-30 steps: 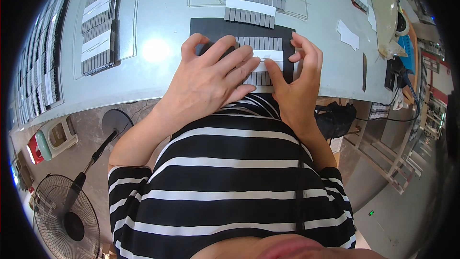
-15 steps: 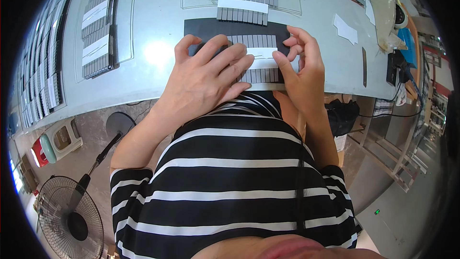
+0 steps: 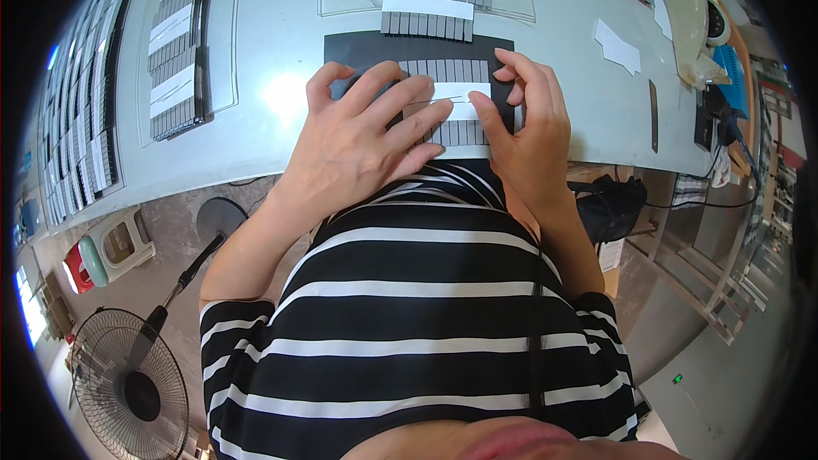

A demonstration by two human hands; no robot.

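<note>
A panel of slim grey strips (image 3: 464, 133) with a white band (image 3: 477, 89) across its middle lies on a black mat (image 3: 366, 48) in front of me. Thin dark lines, like fine wires or pins, show on the band. My left hand (image 3: 362, 132) rests over the panel's left part, its fingers spread and bent, the fingertips on the band. By the right edge is my right hand (image 3: 530, 123): the thumb tip meets the band, while the other fingers curl above it, apart from the thumb. The panel's left side is hidden under my left hand.
Two similar strip panels (image 3: 426, 27) overlap beyond the mat, near clear sheets. More stacks (image 3: 177, 89) and long rows (image 3: 72, 119) stand at the left. To the right lie a white paper piece (image 3: 617, 49) and a thin dark bar (image 3: 653, 115). A fan (image 3: 136, 375) stands lower left.
My right hand has shifted slightly left, its thumb farther onto the white band. My left hand holds nearly the same pose. The whole view has shifted a little.
</note>
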